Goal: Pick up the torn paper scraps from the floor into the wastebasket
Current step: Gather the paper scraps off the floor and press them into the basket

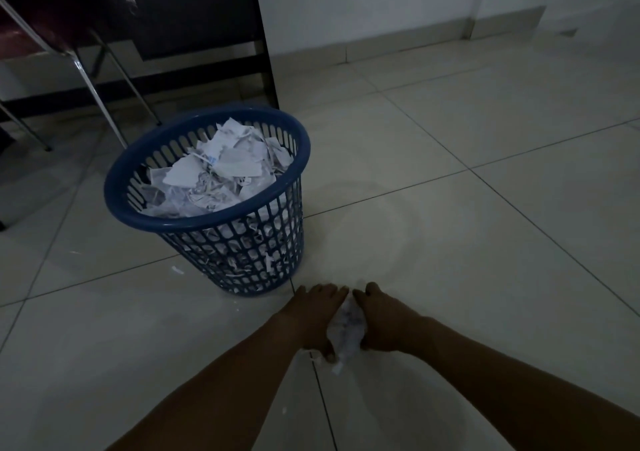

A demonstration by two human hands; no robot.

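A blue slotted wastebasket (204, 224) stands on the tiled floor, heaped with torn white paper scraps (221, 166). In front of it and to its right, my left hand (311, 315) and my right hand (379, 322) are down at the floor, cupped toward each other. Between them they hold a bunch of white paper scraps (344, 333), with the fingers of both hands curled around it. A small scrap (336, 368) pokes out below the bunch. A tiny white scrap (177, 270) lies on the floor left of the basket's base.
A dark cabinet (194, 14) stands behind the basket. A chair with thin metal legs (104, 104) is at the upper left. A white wall with a skirting strip (415, 38) runs along the back. Pale floor tiles (485, 208) spread to the right.
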